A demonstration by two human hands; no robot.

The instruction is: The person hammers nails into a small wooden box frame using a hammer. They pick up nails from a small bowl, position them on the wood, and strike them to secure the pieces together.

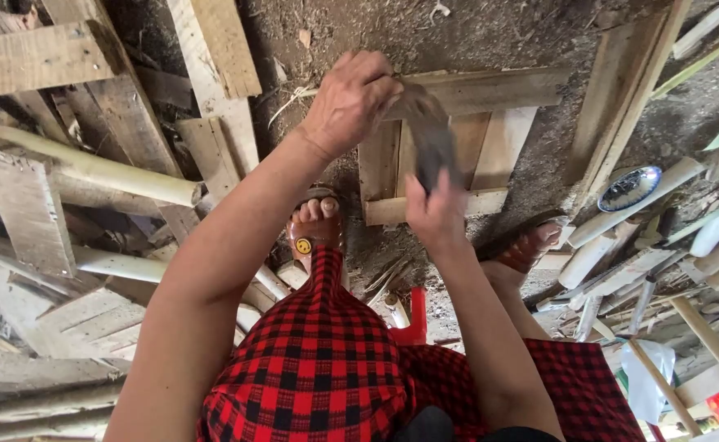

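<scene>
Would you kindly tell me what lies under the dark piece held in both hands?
Under the dark piece sits a small wooden frame on bare dirt; the piece and hands cover part of the frame's middle.

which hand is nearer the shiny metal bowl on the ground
Right. The right hand, gripping the lower end of the dark flat piece, sits closer to the metal bowl at the right. The left hand holds the piece's upper end, farther left.
</scene>
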